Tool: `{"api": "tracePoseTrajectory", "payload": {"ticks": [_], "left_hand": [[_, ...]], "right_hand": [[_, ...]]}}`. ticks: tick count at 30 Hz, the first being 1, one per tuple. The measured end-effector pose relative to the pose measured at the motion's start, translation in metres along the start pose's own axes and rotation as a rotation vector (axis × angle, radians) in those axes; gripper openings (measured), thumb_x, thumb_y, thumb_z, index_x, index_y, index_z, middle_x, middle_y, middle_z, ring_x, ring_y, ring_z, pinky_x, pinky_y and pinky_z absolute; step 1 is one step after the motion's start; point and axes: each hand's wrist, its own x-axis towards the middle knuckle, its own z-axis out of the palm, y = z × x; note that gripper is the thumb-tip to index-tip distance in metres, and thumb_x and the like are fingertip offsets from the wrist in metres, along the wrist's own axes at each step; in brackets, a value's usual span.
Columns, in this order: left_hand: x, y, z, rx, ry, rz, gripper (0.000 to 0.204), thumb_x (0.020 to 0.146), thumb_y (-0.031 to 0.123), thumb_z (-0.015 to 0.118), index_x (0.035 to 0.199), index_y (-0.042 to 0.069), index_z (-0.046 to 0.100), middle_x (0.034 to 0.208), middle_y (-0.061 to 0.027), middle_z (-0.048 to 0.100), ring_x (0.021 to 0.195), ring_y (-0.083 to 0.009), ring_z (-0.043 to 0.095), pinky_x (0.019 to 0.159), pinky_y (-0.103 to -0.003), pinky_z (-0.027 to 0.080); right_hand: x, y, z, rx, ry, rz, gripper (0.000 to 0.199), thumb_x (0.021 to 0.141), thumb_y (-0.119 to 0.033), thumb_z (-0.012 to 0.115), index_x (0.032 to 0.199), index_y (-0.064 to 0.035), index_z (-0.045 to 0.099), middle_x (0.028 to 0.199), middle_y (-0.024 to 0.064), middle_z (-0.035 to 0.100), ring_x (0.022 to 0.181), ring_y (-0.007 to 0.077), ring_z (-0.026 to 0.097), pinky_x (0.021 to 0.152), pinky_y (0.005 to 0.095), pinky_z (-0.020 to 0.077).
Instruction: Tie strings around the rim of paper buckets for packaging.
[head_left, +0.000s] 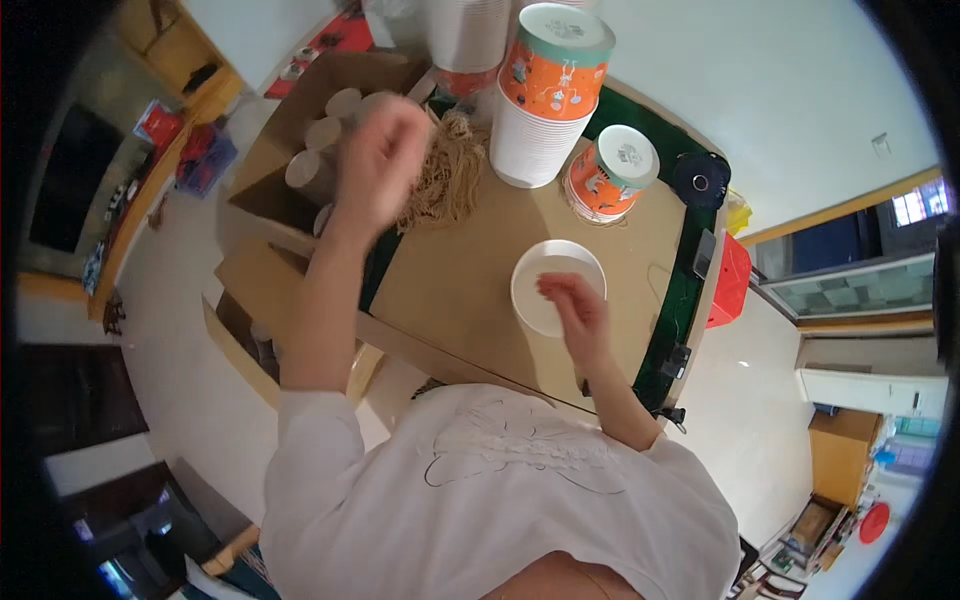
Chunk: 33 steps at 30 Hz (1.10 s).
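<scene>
Beyond the shirt [500, 525], a bowl [540, 316] lies below the right hand [583, 318], both grips unclear.

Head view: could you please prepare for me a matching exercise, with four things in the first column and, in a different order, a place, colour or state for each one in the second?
Things
1. Left hand
2. Right hand
3. Heap of strands
4. Front tall stack

Descriptions
A. White below, orange and green on top
B. Seen against the open white bowl
C. Tan and tangled
D. Raised, blurred, partly hiding the upper cardboard box

Right pairs: 1-D, 2-B, 3-C, 4-A
</scene>
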Motion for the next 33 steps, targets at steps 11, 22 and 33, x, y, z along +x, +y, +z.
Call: {"api": "tracePoseTrajectory", "payload": {"ticks": [11, 22, 33], "left_hand": [[-0.148, -0.08, 0.047, 0.23, -0.429, -0.292, 0.008, 0.081, 0.01, 0.062, 0.086, 0.005, 0.06, 0.07, -0.0111, 0.059, 0.056, -0.0194, 0.055, 0.05, -0.032, 0.041], [-0.172, -0.091, 0.07, 0.159, -0.541, -0.294, 0.008, 0.077, 0.012, 0.066, 0.082, 0.007, 0.062, 0.069, -0.0082, 0.058, 0.055, -0.0186, 0.056, 0.051, -0.029, 0.044], [-0.183, -0.11, 0.096, 0.222, -0.723, -0.09, 0.01, 0.074, 0.012, 0.065, 0.081, 0.006, 0.06, 0.084, -0.009, 0.058, 0.083, -0.0273, 0.054, 0.072, -0.036, 0.045]], "right_hand": [[0.026, 0.022, 0.09, 0.747, 0.125, 0.574, 0.023, 0.095, -0.022, 0.045, 0.101, -0.0027, 0.057, 0.094, 0.0071, 0.06, 0.086, 0.0156, 0.058, 0.078, 0.0294, 0.0476], [-0.004, 0.001, -0.007, 0.879, 0.296, 0.389, 0.012, 0.091, -0.009, 0.051, 0.101, -0.0054, 0.058, 0.087, 0.0059, 0.061, 0.073, 0.0116, 0.057, 0.07, 0.0278, 0.0482], [-0.031, -0.008, -0.05, 0.674, 0.298, 0.461, 0.013, 0.091, -0.003, 0.048, 0.103, -0.0063, 0.052, 0.076, 0.0044, 0.054, 0.06, 0.006, 0.044, 0.055, 0.0188, 0.0357]]}}
